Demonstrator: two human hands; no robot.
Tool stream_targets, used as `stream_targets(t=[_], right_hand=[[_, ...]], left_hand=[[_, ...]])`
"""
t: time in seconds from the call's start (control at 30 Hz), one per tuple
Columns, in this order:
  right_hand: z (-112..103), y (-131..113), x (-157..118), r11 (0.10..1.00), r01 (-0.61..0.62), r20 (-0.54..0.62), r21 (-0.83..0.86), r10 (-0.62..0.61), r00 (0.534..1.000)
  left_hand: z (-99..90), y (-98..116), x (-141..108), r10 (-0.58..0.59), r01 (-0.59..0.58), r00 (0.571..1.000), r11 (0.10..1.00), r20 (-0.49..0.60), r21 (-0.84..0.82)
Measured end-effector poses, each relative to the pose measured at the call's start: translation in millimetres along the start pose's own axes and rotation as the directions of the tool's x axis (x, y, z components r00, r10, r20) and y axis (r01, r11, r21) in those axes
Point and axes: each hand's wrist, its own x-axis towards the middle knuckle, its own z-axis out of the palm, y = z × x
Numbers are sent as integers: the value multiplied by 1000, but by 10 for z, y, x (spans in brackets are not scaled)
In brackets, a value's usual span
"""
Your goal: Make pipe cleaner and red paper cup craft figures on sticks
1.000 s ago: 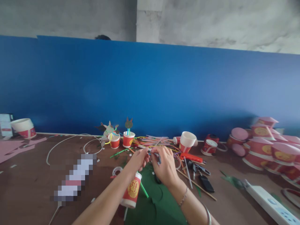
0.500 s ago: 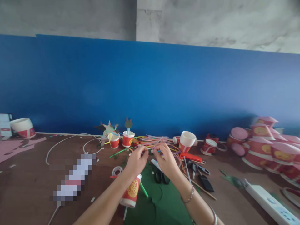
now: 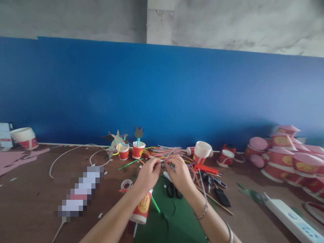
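My left hand is closed in a pinch, its fingertips almost meeting those of my right hand. The right hand is pinched as well. What sits between the fingertips is too small to make out; a thin pale strip shows just above the right fingers. Under my left forearm lies a red paper cup, partly hidden, with a green straw beside it. Black-handled scissors rest below my hands on a dark green sheet. Behind the hands are many coloured straws.
At the back stand cups with paper animal figures and a white-and-red cup. A tape roll, an orange-red tool and keys lie around. Pink-topped cups pile up right, near a power strip.
Both hands stay almost in place, with small finger movements. A blue bit seen by the right fingers earlier no longer shows.
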Motion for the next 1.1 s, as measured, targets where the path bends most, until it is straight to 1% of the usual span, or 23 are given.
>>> stream_targets(t=[0.1, 0.23, 0.3, 0.37, 0.43, 0.5, 0.57, 0.6, 0.7, 0.83, 0.93, 1.03, 1.1], right_hand=[[-19, -67, -22, 995, 34, -7, -96, -35, 999], [-26, -150, -61, 983, 58, 54, -174, -49, 997], [-17, -142, -61, 991, 15, 48, -135, -8, 999], [-8, -102, -43, 995, -90, 49, -33, 91, 995], [-3, -50, -14, 975, -209, 105, 76, 200, 974], [-1, -6, 11, 950, -275, 183, 145, 247, 951], [3, 22, 24, 935, -291, 228, 201, 244, 943], [6, 29, 25, 927, -297, 231, 227, 245, 942], [17, 27, 22, 893, -336, 210, 298, 282, 936], [20, 2, 29, 845, -382, 215, 374, 322, 922], [6, -14, 44, 847, -379, 207, 373, 322, 924], [-13, -14, 53, 875, -362, 176, 321, 320, 931], [-20, -6, 52, 891, -354, 176, 283, 315, 933]], left_hand=[[0, 0, 1, -19, 19, 1000, 1000, -4, -3], [2, -36, 13, -8, 9, 1000, 1000, -13, 16], [2, -55, 22, -4, 5, 1000, 1000, -13, 17], [-2, -60, 29, -6, 6, 1000, 1000, -6, -3], [-8, -46, 31, -7, 8, 1000, 999, 19, -39], [-10, -21, 28, -10, 13, 999, 997, 53, -74], [-3, 4, 23, -27, 36, 996, 992, 83, -118], [4, 14, 21, -41, 54, 995, 987, 93, -148], [33, 28, 17, -64, 90, 991, 968, 118, -235], [46, 30, 18, -49, 77, 993, 959, 108, -272], [34, 29, 18, -61, 94, 991, 951, 121, -294], [26, 26, 19, -88, 126, 986, 948, 139, -292], [28, 25, 22, -85, 118, 988, 954, 128, -277]])
